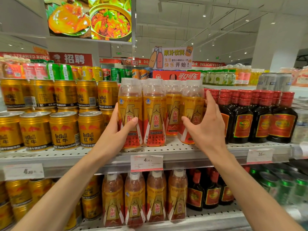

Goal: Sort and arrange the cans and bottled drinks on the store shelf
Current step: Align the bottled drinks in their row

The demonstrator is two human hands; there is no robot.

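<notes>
Supermarket aisles and hanging food posters are seen behind a perforated metal shelf [166,147] stocked with drinks. On it, gold cans [64,130] are stacked in 2 tiers at the left, orange-labelled bottles [155,114] stand in the middle, and dark bottles with red caps [241,117] fill the right. A price tag [146,162] is clipped to the shelf edge below the orange-labelled bottles.

The leftmost front bottle [130,112] is gripped by the left hand [116,132], with the thumb laid across its label and the fingers curled round its far side. The right hand [205,124] is held open and wide, its fingers spread beside the rightmost front bottle [191,114], which is touched lightly if at all; contact cannot be told for certain.

The step is judged to be squaring up this row. Trouble could come from the tight packing: if the gripped bottle is pulled or twisted sharply, its neighbours could be tipped, and the stacked cans just beside it could be knocked off their lower tier.
</notes>
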